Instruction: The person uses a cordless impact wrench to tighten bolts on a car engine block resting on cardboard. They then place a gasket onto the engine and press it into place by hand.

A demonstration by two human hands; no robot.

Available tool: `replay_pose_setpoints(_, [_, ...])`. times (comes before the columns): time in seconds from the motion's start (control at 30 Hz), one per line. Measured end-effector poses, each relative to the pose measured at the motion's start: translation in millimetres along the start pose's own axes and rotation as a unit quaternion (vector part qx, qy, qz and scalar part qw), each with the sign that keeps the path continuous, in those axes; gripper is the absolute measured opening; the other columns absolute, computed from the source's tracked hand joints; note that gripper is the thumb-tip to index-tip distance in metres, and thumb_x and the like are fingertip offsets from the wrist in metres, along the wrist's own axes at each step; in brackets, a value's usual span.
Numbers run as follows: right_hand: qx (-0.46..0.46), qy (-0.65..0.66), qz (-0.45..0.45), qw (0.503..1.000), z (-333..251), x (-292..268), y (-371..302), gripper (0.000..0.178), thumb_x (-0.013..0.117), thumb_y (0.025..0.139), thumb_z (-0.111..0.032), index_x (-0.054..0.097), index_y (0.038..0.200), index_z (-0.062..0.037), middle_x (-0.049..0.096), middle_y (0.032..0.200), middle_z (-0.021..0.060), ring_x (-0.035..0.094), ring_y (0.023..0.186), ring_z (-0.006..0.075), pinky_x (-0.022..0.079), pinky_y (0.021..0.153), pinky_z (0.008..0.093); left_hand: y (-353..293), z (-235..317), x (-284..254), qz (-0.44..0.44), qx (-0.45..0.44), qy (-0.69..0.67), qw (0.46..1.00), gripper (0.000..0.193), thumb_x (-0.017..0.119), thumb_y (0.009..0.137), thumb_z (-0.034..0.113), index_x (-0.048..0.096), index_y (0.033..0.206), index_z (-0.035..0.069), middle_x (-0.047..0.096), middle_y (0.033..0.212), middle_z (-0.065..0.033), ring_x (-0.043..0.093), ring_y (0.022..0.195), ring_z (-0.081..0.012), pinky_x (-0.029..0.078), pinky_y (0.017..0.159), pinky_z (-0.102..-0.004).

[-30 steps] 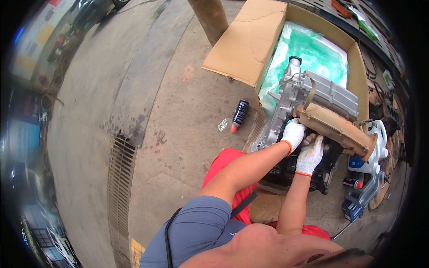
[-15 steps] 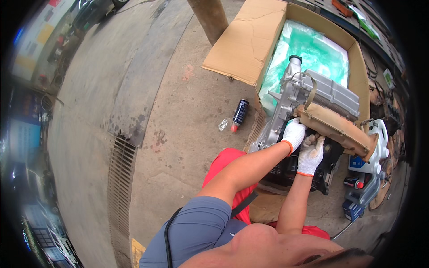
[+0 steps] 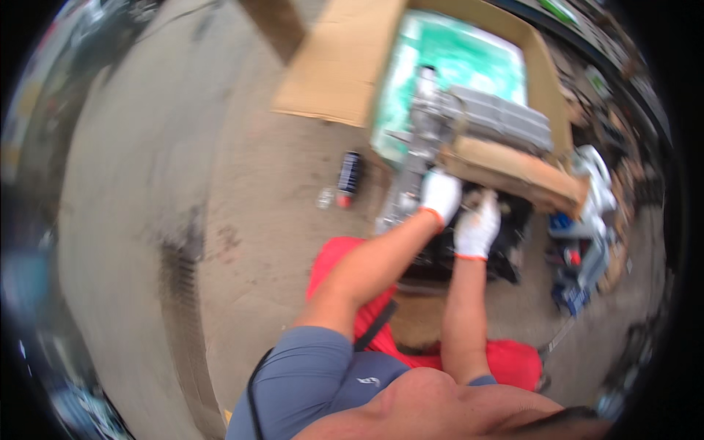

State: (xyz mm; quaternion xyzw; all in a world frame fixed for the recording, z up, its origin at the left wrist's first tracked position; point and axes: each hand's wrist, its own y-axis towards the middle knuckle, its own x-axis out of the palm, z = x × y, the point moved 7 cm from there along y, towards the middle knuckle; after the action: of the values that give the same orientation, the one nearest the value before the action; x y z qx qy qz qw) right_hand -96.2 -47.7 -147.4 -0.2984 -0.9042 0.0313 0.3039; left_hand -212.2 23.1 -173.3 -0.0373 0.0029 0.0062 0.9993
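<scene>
An engine [image 3: 425, 132] with a silver-grey metal body and a ribbed cover [image 3: 502, 114] stands before me. A rusty brown exhaust manifold [image 3: 513, 169] lies across its near side. My left hand [image 3: 441, 196], in a white knit glove with an orange cuff, reaches in beside the manifold's left end; its fingers are hidden. My right hand [image 3: 477, 229], gloved alike, is just right of it, below the manifold and over the black lower part of the engine [image 3: 506, 249]. Its fingers are curled closed; blur and the hand itself hide what they may hold.
Behind the engine an open cardboard box [image 3: 334, 66] holds green-and-white plastic wrapping [image 3: 469, 44]. A dark spray can [image 3: 348, 176] with a red cap lies on the concrete at left. Pale plastic jugs [image 3: 594, 183] stand at right, near a blue box [image 3: 572, 295]. A floor grate [image 3: 183, 286] runs farther left.
The view has shifted and blurred, so the whole scene sits farther left and a little higher. Both hands keep about the same place at the engine.
</scene>
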Motion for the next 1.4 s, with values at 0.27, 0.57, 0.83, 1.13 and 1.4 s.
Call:
replay_pose_setpoints(0.27, [0.239,0.31,-0.146,0.908,0,24,0,0.04,0.052,0.11,-0.043,0.056,0.087,-0.0112,0.03,0.061,-0.0033,0.03,0.055,0.0142,0.027,0.053,0.0299,-13,30,1,0.027,-0.178,-0.196,0.964,0.005,0.067,0.094,0.007,0.072,0.095,0.007,0.061,0.071,-0.0014,0.052,0.06,-0.0133,0.04,0.055,-0.0306])
replay_pose_setpoints(0.57, [0.188,0.205,-0.012,0.96,0,-7,-1,0.034,0.061,0.107,-0.045,0.058,0.102,-0.0123,0.059,0.087,0.0011,0.054,0.071,0.0151,0.045,0.06,0.029,-19,28,-1,0.003,-0.189,-0.165,0.968,0.005,0.067,0.095,0.009,0.072,0.094,0.008,0.062,0.068,-0.0035,0.054,0.051,-0.0171,0.041,0.049,-0.0327])
replay_pose_setpoints(0.83, [0.149,0.182,-0.024,0.972,-8,15,-7,0.032,0.058,0.11,-0.038,0.061,0.102,-0.0065,0.06,0.086,0.0031,0.055,0.067,0.0144,0.045,0.058,0.0288,-12,23,-13,0.014,-0.191,-0.129,0.973,0.013,0.067,0.093,0.005,0.073,0.104,0.006,0.068,0.078,-0.004,0.06,0.058,-0.0167,0.046,0.053,-0.0318])
replay_pose_setpoints(1.13, [0.016,-0.012,-0.016,1.0,-18,11,-4,0.027,0.055,0.112,-0.029,0.06,0.108,-0.0025,0.058,0.086,0.0035,0.052,0.07,0.013,0.045,0.062,0.0285,-14,28,-10,0.018,-0.186,-0.137,0.973,0.013,0.068,0.092,0.004,0.072,0.104,0.005,0.068,0.081,-0.0045,0.059,0.061,-0.0171,0.047,0.056,-0.0322])
replay_pose_setpoints(1.4, [0.15,0.24,-0.057,0.957,-9,24,-11,0.03,0.054,0.112,-0.034,0.059,0.11,-0.0035,0.057,0.086,0.0052,0.053,0.069,0.0165,0.047,0.066,0.0331,-6,12,-14,0.008,-0.19,-0.108,0.976,0.015,0.067,0.093,0.005,0.073,0.106,0.002,0.073,0.09,-0.0093,0.065,0.071,-0.0198,0.052,0.064,-0.0348])
